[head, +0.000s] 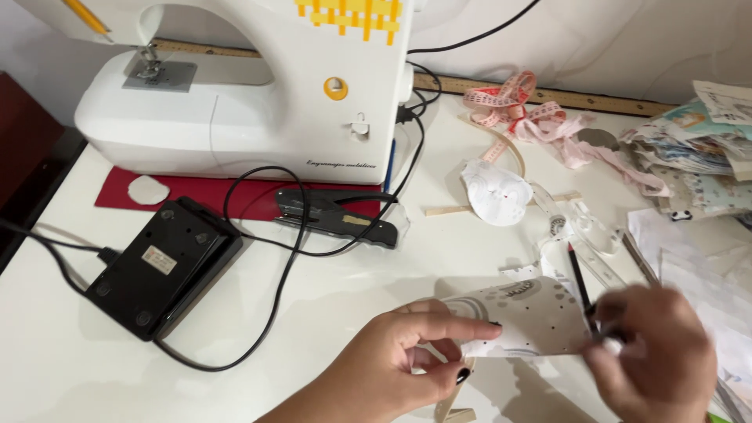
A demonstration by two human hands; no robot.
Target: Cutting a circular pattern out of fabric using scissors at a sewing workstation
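left hand [399, 356] pinches the white patterned fabric piece [525, 317] at its left edge | right hand [654, 348] grips a thin black pencil [581, 282], tip on the fabric's right end

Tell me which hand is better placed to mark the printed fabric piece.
Probably right. The right hand holds the pencil at the edge of the fabric piece; the left hand pins the piece down.
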